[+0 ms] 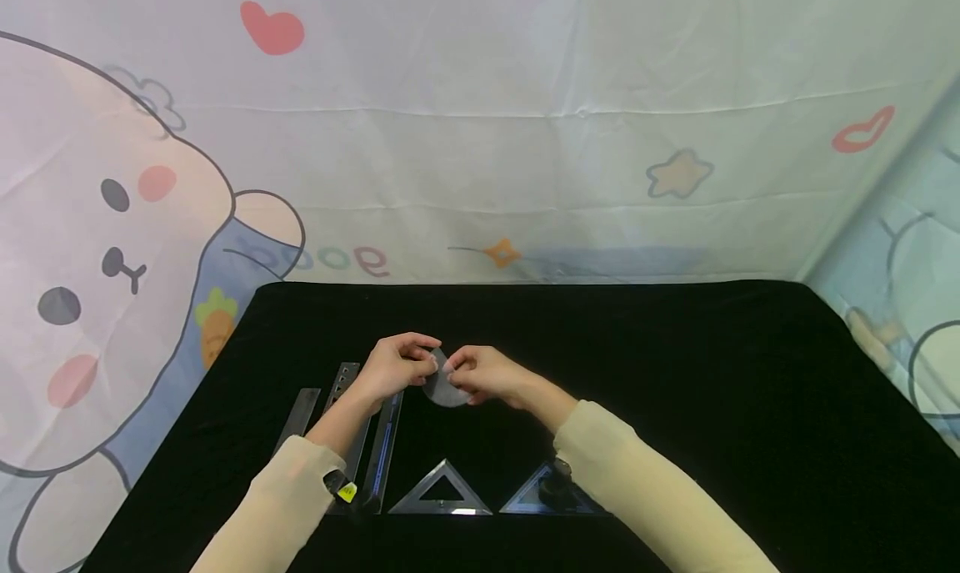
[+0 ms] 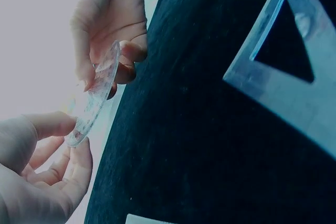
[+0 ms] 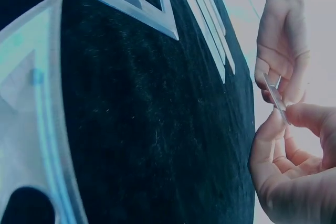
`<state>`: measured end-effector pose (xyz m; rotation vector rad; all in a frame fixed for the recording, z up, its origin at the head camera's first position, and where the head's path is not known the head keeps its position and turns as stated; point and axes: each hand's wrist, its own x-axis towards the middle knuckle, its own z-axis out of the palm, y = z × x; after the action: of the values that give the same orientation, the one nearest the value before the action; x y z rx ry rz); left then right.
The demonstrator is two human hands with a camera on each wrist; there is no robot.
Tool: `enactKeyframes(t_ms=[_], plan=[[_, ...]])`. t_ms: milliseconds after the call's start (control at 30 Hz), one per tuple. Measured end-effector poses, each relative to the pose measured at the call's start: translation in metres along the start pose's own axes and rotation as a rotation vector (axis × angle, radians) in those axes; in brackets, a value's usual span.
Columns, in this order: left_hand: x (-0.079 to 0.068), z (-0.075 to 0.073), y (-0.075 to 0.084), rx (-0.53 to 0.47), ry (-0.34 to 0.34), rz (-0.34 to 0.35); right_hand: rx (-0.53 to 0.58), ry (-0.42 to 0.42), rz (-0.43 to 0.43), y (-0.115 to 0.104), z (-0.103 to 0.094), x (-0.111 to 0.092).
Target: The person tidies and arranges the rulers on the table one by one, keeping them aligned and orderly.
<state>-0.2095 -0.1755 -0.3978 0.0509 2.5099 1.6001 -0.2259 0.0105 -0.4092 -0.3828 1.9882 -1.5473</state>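
A clear plastic protractor [image 1: 444, 387] with a curved, finely marked edge is held up above the black cloth between both hands. My left hand [image 1: 395, 363] pinches one end of it between thumb and fingers. At the opposite end, my right hand [image 1: 487, 374] pinches it the same way. In the left wrist view the protractor [image 2: 97, 98] stands tilted, its tick marks showing along the curve. Seen from the right wrist, the protractor [image 3: 276, 98] appears almost edge-on.
Several straight rulers [image 1: 386, 439] lie side by side at the left, partly under the left forearm. Two set squares lie near the front: a clear triangle [image 1: 480, 501] and a bluish triangle [image 1: 525, 500] partly behind the right sleeve. Behind the black table [image 1: 675, 373] hangs a printed curtain [image 1: 480, 164].
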Motion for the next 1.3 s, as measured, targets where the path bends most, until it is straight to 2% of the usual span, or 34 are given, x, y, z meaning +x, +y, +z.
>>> enactKeyframes(t_ms=[233, 400, 533, 700, 833, 1033, 1167, 1300], plan=[[-0.006, 0.01, 0.003, -0.094, 0.013, -0.017, 0.072, -0.009, -0.002, 0.0, -0.003, -0.012], [-0.011, 0.018, 0.004, -0.241, 0.017, -0.049, 0.138, 0.058, -0.007, 0.002, -0.005, -0.015], [-0.012, 0.026, 0.001, -0.365, 0.028, -0.113, 0.203, 0.122, -0.009, 0.003, -0.006, -0.016], [-0.014, 0.035, -0.001, -0.447, 0.042, -0.144, 0.278, 0.149, -0.018, 0.006, -0.005, -0.016], [-0.016, 0.038, -0.001, -0.457, 0.067, -0.124, 0.299, 0.148, -0.026, 0.01, -0.005, -0.016], [-0.016, 0.04, 0.0, -0.383, 0.067, -0.109, 0.298, 0.177, -0.046, 0.011, -0.015, -0.022], [-0.017, 0.04, 0.0, -0.332, 0.041, -0.108, 0.214, 0.154, -0.065, 0.011, -0.025, -0.03], [-0.019, 0.041, 0.0, -0.278, -0.004, -0.096, 0.091, 0.078, -0.096, 0.013, -0.036, -0.036]])
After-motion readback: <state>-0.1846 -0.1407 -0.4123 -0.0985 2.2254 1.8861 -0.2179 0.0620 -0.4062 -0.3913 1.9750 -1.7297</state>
